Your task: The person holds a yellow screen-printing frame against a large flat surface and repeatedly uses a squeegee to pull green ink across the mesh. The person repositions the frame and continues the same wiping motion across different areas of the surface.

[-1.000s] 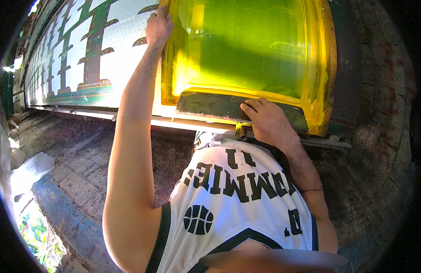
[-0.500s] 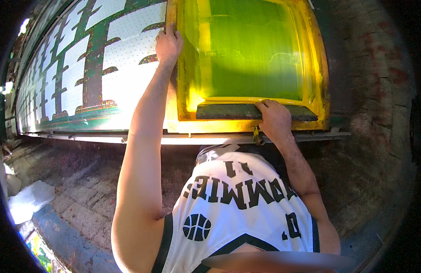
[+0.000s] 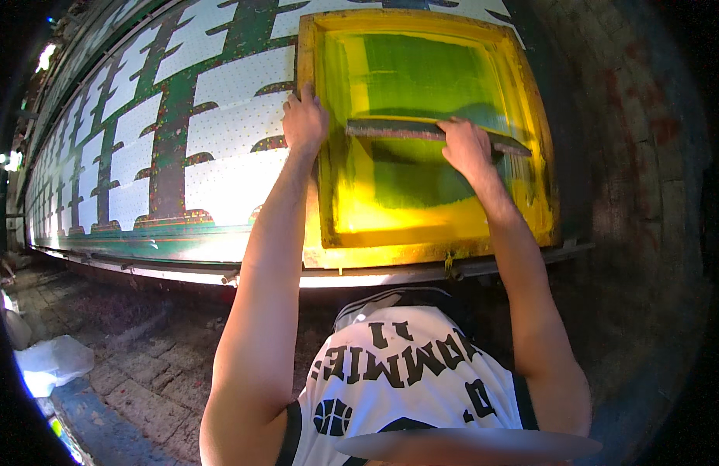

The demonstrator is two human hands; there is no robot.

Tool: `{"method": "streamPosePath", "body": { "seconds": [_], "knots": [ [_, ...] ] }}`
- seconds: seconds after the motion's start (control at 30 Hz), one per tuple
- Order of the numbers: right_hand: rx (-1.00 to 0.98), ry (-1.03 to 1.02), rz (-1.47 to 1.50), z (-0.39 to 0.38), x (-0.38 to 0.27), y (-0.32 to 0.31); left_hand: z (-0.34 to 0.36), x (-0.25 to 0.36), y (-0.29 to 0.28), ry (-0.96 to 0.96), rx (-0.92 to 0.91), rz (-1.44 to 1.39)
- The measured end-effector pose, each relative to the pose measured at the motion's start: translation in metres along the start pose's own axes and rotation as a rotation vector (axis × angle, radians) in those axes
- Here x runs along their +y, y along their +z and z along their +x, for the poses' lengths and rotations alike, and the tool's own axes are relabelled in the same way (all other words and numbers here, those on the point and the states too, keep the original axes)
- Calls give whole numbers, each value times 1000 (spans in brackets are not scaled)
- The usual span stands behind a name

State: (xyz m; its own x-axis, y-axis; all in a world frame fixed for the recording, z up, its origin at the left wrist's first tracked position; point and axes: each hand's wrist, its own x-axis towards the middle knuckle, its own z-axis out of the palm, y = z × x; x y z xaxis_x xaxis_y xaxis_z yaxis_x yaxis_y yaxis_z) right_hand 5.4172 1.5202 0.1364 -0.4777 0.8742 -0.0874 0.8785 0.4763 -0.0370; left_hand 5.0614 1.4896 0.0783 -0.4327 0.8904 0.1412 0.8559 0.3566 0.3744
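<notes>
Squeegee (image 3: 429,130) gripped mid-screen by right hand (image 3: 468,147), about halfway down yellow printing frame (image 3: 530,93) — green ink spread above grip, lower mesh yet to be swept. Left hand (image 3: 303,123) pressed flat on frame's left rail, beside patterned cloth (image 3: 181,140) already printed — long table (image 3: 220,272) beneath.

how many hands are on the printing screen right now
2. The left hand presses on the left side of the yellow screen frame. The right hand grips the squeegee lying across the green mesh inside the frame.
</notes>
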Motion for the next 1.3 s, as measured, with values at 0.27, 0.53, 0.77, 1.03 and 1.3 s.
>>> {"method": "streamPosePath", "body": {
  "seconds": [0.27,0.53,0.77,1.03,1.3],
  "knots": [
    [-29,-13,-24,181,46,-15,1,16,-8,-37,-52,59],
    [70,-97,-54,281,74,-14,3,20,-5,-53,-58,120],
    [139,-143,-43,220,67,5,0,17,0,-8,30,115],
    [145,-162,-18,265,93,-24,2,15,0,-39,-32,132],
    [142,-170,-119,327,114,-11,2,13,2,-2,-22,145]
  ]
}}
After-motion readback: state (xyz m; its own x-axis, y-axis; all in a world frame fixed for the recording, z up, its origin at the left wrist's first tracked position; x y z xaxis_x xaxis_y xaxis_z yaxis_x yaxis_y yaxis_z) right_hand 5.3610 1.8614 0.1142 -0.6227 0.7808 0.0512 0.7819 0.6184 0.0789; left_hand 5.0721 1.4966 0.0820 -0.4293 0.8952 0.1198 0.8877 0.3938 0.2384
